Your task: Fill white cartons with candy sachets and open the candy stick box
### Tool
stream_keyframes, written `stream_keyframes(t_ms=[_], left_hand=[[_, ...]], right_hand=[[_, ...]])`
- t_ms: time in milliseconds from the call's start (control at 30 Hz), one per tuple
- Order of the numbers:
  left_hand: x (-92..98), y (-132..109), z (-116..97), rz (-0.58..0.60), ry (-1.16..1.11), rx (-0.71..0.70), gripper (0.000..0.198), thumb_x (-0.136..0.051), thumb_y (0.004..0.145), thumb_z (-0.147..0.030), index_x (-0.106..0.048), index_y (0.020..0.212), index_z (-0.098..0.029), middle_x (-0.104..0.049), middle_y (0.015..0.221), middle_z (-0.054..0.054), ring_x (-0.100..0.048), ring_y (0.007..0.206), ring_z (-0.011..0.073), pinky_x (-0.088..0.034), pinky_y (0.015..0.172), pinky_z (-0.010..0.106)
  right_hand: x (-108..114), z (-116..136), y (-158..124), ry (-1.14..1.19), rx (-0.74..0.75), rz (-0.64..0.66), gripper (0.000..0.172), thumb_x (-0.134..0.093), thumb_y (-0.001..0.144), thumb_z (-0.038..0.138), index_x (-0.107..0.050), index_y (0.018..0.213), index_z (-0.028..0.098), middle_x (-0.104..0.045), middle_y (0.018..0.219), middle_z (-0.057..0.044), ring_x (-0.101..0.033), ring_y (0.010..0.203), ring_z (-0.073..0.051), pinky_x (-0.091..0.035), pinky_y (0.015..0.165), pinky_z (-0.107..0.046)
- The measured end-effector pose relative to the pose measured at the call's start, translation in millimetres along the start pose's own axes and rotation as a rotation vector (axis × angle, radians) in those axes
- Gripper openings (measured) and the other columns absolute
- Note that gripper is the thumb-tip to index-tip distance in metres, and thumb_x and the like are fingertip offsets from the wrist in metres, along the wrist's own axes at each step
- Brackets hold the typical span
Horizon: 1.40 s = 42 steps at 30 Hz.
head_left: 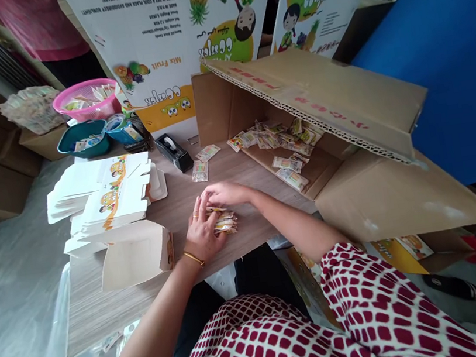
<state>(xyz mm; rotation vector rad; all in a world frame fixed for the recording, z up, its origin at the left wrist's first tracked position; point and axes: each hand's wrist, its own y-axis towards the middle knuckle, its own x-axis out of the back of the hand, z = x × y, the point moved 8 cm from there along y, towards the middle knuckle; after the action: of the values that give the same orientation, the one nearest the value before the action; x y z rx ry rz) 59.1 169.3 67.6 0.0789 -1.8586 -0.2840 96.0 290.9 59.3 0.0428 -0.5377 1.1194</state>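
A small stack of candy packets [226, 222] lies on the wooden table, bunched between my hands. My left hand [203, 232], with a ring and a bracelet, curls around the stack's left side, thumb at its near edge. From the far side, my right hand [226, 194] bends over the top of the stack, its fingertips meeting the left fingers. Its palm side is hidden. To the left, an open white carton [136, 258] lies on its side. Two loose packets [200, 171] rest beyond my hands.
A large cardboard box [324, 101] lies open on the right, with many packets [285, 139] inside. Flattened printed cartons [109, 190] are stacked left. Behind them stand a tape dispenser [173, 152], a teal basket [82, 140] and a pink basket [90, 107]. Another person's pink top [41, 23] shows.
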Motion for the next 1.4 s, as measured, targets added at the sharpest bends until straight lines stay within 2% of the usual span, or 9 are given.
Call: stream_keyframes(t_ms=[67,233,367,500,733,900,1067,1200,1400], left_hand=[[-4.7,2,3,0.055,-0.001,0.021,0.049,-0.066,0.085,-0.032,-0.061,0.131,-0.018,-0.036,0.162,0.019,-0.047,0.14,0.0375,-0.044,0.109,0.051],[-8.9,1,5,0.076,0.058,0.087,0.046,-0.064,0.085,-0.035,-0.06,0.128,-0.018,-0.065,0.125,0.014,-0.06,0.111,0.033,-0.05,0.096,0.048],[-4.4,-7,2,-0.009,0.062,0.118,0.055,-0.064,0.087,-0.041,-0.054,0.134,-0.014,-0.065,0.122,0.016,-0.061,0.109,0.0329,-0.049,0.095,0.046],[-3.5,-9,6,-0.056,0.017,0.117,0.073,-0.064,0.087,-0.041,-0.039,0.15,-0.014,-0.065,0.128,0.016,-0.062,0.113,0.0314,-0.048,0.099,0.043],[-8.2,-4,7,-0.06,0.084,0.153,0.066,-0.069,0.081,-0.041,-0.051,0.137,-0.01,-0.06,0.139,0.023,-0.057,0.126,0.0384,-0.046,0.104,0.049],[2.1,7,-1,-0.07,0.159,0.036,0.057,-0.072,0.079,-0.045,-0.058,0.125,-0.015,-0.029,0.166,0.021,-0.025,0.153,0.0454,-0.027,0.12,0.062],[-9.4,18,16,0.096,-0.021,0.063,0.072,-0.07,0.078,-0.035,-0.044,0.142,-0.015,-0.052,0.148,0.02,-0.059,0.127,0.0331,-0.049,0.107,0.045],[-13.0,20,22,0.042,-0.096,0.119,0.095,-0.07,0.076,-0.03,-0.023,0.156,-0.009,-0.053,0.142,0.023,-0.057,0.129,0.0322,-0.047,0.11,0.046],[-14.1,32,21,0.141,0.103,0.162,0.068,-0.074,0.075,-0.04,-0.054,0.134,-0.013,-0.035,0.161,0.024,-0.023,0.153,0.0445,-0.041,0.112,0.059]], right_hand=[[13,-13,22,0.081,-0.126,-0.002,0.021,-0.05,0.098,0.019,-0.065,0.113,0.016,-0.077,0.094,-0.005,-0.07,0.077,-0.015,-0.054,0.073,-0.025],[63,-19,74,-0.427,-0.382,-0.631,0.058,-0.064,0.095,0.049,-0.056,0.131,0.004,-0.061,0.134,-0.027,-0.061,0.122,-0.032,-0.048,0.104,-0.042],[51,-14,95,-0.611,-0.456,-0.598,0.057,-0.065,0.094,0.033,-0.052,0.14,0.002,-0.053,0.143,-0.029,-0.054,0.13,-0.036,-0.044,0.108,-0.046],[57,-11,70,-0.661,-0.34,-0.486,0.038,-0.046,0.097,0.011,-0.066,0.128,0.003,-0.064,0.133,-0.025,-0.059,0.124,-0.033,-0.045,0.104,-0.039],[12,-10,-8,-0.2,0.127,0.069,0.029,-0.059,0.095,0.021,-0.077,0.117,0.016,-0.075,0.115,-0.005,-0.066,0.104,-0.017,-0.047,0.092,-0.023],[14,-36,-27,-0.138,0.083,-0.086,0.041,-0.051,0.102,0.042,-0.08,0.099,0.013,-0.073,0.099,-0.007,-0.064,0.091,-0.017,-0.047,0.089,-0.027],[8,-40,-44,0.127,0.12,-0.34,0.046,-0.042,0.105,0.048,-0.073,0.117,0.016,-0.072,0.119,-0.009,-0.064,0.11,-0.019,-0.047,0.101,-0.03],[-9,-38,-62,0.299,0.132,-0.573,0.059,-0.03,0.107,0.055,-0.043,0.153,0.022,-0.054,0.151,-0.011,-0.055,0.135,-0.018,-0.045,0.11,-0.031],[-23,-47,-56,0.076,-0.012,-0.8,0.047,-0.055,0.099,0.047,-0.057,0.134,0.016,-0.063,0.136,-0.016,-0.058,0.128,-0.023,-0.042,0.115,-0.036]])
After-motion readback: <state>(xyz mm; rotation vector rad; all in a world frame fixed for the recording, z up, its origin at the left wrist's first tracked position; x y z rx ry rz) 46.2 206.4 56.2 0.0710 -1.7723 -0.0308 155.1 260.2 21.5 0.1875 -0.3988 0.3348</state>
